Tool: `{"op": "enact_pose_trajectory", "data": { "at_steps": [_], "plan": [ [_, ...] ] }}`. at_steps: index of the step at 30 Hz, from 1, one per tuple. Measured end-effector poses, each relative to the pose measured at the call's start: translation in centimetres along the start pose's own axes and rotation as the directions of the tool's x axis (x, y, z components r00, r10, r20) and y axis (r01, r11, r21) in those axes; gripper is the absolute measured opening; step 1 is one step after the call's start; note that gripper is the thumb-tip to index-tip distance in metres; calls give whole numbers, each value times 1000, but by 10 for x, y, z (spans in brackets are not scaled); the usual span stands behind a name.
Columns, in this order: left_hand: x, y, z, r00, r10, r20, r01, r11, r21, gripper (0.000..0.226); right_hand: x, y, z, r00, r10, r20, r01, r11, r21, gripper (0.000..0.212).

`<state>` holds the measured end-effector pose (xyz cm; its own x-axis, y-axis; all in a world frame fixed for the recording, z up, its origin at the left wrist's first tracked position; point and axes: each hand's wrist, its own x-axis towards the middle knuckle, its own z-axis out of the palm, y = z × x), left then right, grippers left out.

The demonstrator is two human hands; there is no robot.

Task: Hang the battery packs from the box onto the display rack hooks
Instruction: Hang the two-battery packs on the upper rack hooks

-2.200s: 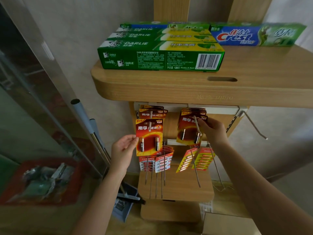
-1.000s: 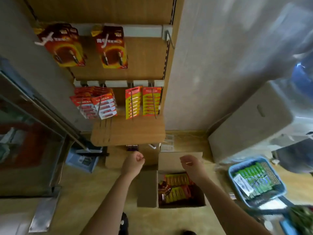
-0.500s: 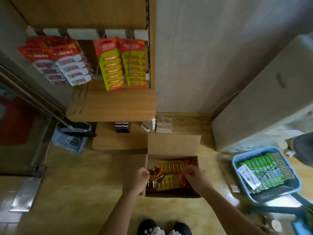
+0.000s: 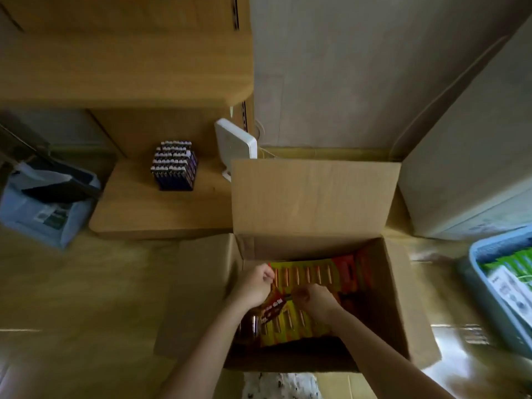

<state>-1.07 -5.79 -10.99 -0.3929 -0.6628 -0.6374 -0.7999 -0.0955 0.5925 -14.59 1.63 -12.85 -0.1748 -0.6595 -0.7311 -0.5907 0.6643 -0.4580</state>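
An open cardboard box (image 4: 313,197) sits on the floor below me, holding several battery packs (image 4: 311,276) in yellow and red cards. Both hands are inside it. My left hand (image 4: 253,286) pinches the top of a dark red battery pack (image 4: 272,308) at the box's left side. Beside it, my right hand (image 4: 315,302) is curled with its fingers at the same pack's upper edge; whether it grips the pack is unclear. The display rack's hooks are out of view; only its wooden lower shelf (image 4: 161,214) shows.
A block of loose dark batteries (image 4: 174,165) and a white device (image 4: 234,146) stand on the low shelf. A pale blue bag (image 4: 46,208) lies at left, a blue basket (image 4: 501,286) with green packets at right, and a large grey box (image 4: 472,156) behind it.
I have turned from the rack's hung packs down to the box and leaned close. Both hands went from the hooks into the box, and my left hand took hold of a red pack.
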Motion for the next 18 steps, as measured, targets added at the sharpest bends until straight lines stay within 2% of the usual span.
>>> {"op": "enact_pose_trajectory", "data": {
  "at_steps": [5,8,10,12,14,16,18],
  "plan": [
    [33,-7,12,992,123,23,-124,941,314,32,66,13,35,991,60,122,-40,986,-162,44],
    [40,-18,17,994,68,86,-101,869,484,34,83,13,53,986,63,157,-28,975,-219,52],
    [38,-25,20,993,11,114,-76,811,580,34,85,12,59,990,66,125,-27,956,-292,54],
    [34,-29,25,989,-28,148,-77,750,657,35,84,16,61,995,63,72,-43,966,-253,49],
    [34,-34,31,984,-69,166,-69,710,701,35,84,20,58,997,67,46,-61,991,-117,43],
    [38,-39,35,984,-102,148,-35,698,716,36,86,21,52,997,64,30,-64,998,-1,36],
    [43,-44,39,988,-116,103,8,704,710,45,85,20,41,997,73,-13,-73,997,31,33]
  ]
}}
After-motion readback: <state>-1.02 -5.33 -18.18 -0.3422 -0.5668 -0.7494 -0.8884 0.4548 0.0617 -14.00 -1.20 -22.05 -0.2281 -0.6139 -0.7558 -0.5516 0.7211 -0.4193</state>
